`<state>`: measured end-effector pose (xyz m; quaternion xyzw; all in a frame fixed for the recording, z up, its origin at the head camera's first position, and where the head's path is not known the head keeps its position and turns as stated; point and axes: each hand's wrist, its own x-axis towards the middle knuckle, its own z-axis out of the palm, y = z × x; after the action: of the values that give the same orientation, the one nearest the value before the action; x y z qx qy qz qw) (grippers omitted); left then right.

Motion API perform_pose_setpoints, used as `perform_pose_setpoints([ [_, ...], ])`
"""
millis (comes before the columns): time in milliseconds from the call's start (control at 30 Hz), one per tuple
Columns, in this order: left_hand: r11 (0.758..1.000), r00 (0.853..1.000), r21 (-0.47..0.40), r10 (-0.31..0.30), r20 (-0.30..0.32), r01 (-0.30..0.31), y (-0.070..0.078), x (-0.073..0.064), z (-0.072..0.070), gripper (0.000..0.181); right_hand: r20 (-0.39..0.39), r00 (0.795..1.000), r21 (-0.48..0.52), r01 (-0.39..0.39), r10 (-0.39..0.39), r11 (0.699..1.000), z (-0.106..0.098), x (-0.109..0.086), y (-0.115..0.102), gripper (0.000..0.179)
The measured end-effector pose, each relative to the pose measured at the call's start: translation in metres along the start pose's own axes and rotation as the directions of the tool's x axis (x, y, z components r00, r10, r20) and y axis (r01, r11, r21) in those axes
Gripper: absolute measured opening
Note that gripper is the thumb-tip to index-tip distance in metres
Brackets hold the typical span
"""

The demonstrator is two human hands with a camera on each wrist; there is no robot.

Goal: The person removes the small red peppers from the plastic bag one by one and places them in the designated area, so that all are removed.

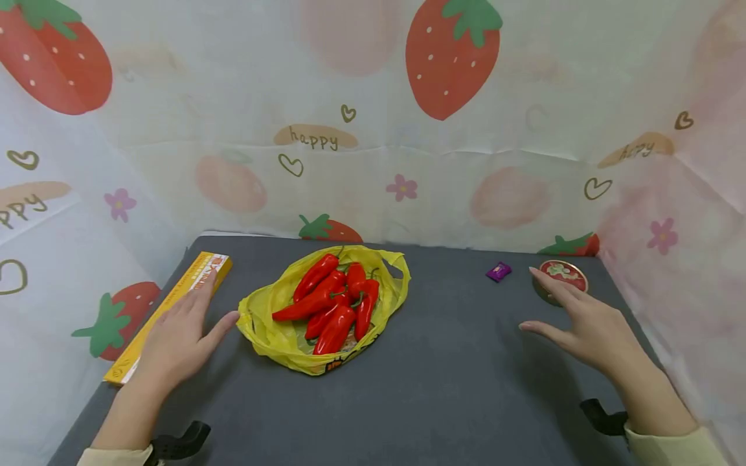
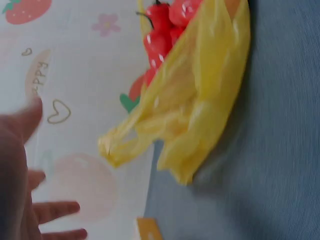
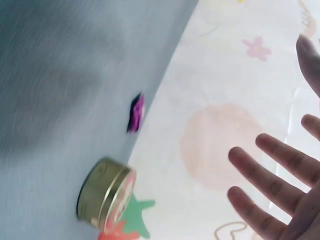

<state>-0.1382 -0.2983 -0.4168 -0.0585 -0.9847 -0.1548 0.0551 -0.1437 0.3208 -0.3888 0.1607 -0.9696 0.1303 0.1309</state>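
Note:
A yellow plastic bag (image 1: 265,330) lies with its mouth spread on the table, and several glossy red peppers (image 1: 335,330) fill it. My left hand (image 1: 177,340) hovers left of the bag, thumb apart from the straight fingers, holding nothing. Partly behind that hand lies a long yellow box (image 1: 169,307). On the other side, my right hand (image 1: 594,330) hangs with extended fingers near a round tin (image 1: 564,275) with a red patterned lid. The right wrist view shows the tin's gold side (image 3: 100,192). A small purple wrapped candy (image 1: 498,272) sits left of the tin.
The dark grey table (image 1: 431,388) ends at the back against a pale cloth (image 1: 373,175) printed with strawberries, hearts and flowers. The cloth also rises along both sides. Black straps (image 1: 180,442) circle the wrists.

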Motion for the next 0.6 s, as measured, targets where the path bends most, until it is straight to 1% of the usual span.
perform_pose_setpoints([
  [100, 0.996, 1.0, -0.08, -0.03, 0.001, 0.03, 0.005, 0.003, 0.005, 0.087, -0.073, 0.997, 0.027, 0.036, -0.034, 0.999, 0.008, 0.003, -0.005, 0.091],
  [200, 0.985, 0.998, -0.164, -0.058, 0.019, 0.06, 0.009, 0.006, 0.01, 0.084, -0.113, 0.992, 0.051, 0.067, -0.061, 0.996, 0.015, 0.007, -0.012, 0.084],
  [300, 0.96, 0.995, -0.262, -0.092, 0.048, 0.101, 0.013, 0.008, 0.015, 0.078, -0.145, 0.986, 0.065, 0.096, -0.086, 0.993, 0.022, 0.011, -0.021, 0.077],
  [400, 0.93, 0.988, -0.336, -0.133, 0.076, 0.151, 0.017, 0.009, 0.02, 0.075, -0.172, 0.978, 0.081, 0.132, -0.116, 0.988, 0.03, 0.015, -0.03, 0.074],
  [500, 0.913, 0.984, -0.367, -0.162, 0.073, 0.178, 0.021, 0.011, 0.025, 0.072, -0.194, 0.971, 0.095, 0.16, -0.14, 0.982, 0.038, 0.02, -0.038, 0.072],
  [600, 0.9, 0.982, -0.393, -0.186, 0.037, 0.186, 0.022, 0.011, 0.029, 0.069, -0.198, 0.968, 0.12, 0.178, -0.152, 0.977, 0.045, 0.026, -0.047, 0.07],
])
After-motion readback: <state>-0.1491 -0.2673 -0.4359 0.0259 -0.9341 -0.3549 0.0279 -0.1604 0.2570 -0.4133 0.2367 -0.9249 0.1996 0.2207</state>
